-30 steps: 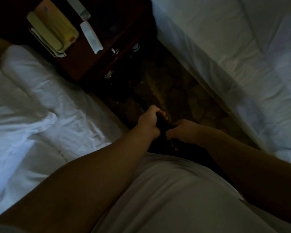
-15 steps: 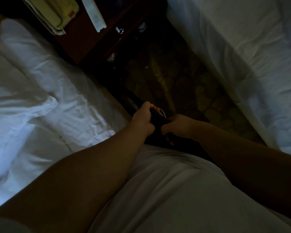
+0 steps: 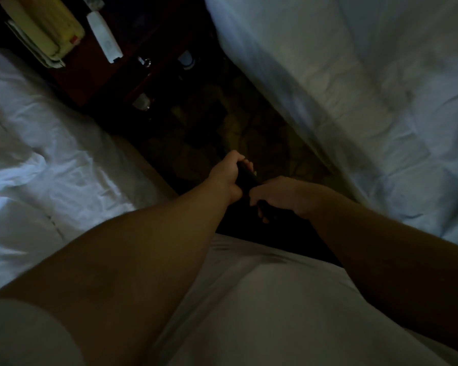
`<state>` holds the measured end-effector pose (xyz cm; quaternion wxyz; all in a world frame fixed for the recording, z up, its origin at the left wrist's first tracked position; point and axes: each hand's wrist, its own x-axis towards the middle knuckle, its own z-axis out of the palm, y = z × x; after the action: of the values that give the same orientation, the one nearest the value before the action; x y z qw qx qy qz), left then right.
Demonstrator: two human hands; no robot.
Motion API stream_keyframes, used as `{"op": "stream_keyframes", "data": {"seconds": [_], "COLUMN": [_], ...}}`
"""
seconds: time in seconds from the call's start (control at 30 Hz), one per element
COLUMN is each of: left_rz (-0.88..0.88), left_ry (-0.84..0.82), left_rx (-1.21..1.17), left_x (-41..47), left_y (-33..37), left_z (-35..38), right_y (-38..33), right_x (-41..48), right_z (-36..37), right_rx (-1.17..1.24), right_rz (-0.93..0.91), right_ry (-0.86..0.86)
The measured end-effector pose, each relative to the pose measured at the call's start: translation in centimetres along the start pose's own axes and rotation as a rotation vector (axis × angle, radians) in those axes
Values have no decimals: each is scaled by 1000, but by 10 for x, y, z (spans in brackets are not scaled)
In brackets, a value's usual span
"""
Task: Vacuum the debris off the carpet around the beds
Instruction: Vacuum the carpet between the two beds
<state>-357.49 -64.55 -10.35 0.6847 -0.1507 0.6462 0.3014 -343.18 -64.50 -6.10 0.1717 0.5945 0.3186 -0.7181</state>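
Both my hands grip a black vacuum handle [image 3: 245,178] in the dim gap between two beds. My left hand [image 3: 226,175] curls round its upper part; my right hand [image 3: 278,195] wraps the part just below, close to my body. The handle's shaft runs forward and down into the dark, and the vacuum's head is lost in shadow. The patterned brown carpet [image 3: 249,128] fills the narrow aisle ahead. No debris can be made out in this light.
A white-sheeted bed [image 3: 50,143] lies on the left, another white bed [image 3: 368,88] on the right. A dark red nightstand [image 3: 90,72] stands at the aisle's far end, carrying a yellowish telephone [image 3: 45,30] and a white remote [image 3: 103,39].
The view has swung so the nightstand sits lower in frame again. Both hands keep their grip on the handle and have shifted a little forward along the aisle.
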Motion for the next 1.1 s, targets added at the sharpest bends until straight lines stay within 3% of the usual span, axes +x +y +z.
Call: {"op": "stream_keyframes", "data": {"seconds": [0.3,0.43,0.77,1.1], "left_rz": [21,16,-30,23], "left_ry": [145,183,121,-13], "left_rx": [-189,-245,-296,-391], "left_x": [-35,-47,-72,-97], "left_y": [-154,-195,-260,-275], "left_z": [1,-3,-6,-23], "right_y": [123,164,220,218], "right_x": [-42,-49,-78,-135], "right_z": [-2,5,12,41], "right_rx": [-164,-131,-183,-289], "right_rz": [71,88,153,7], "right_ry": [-172,-197,-194,-36]}}
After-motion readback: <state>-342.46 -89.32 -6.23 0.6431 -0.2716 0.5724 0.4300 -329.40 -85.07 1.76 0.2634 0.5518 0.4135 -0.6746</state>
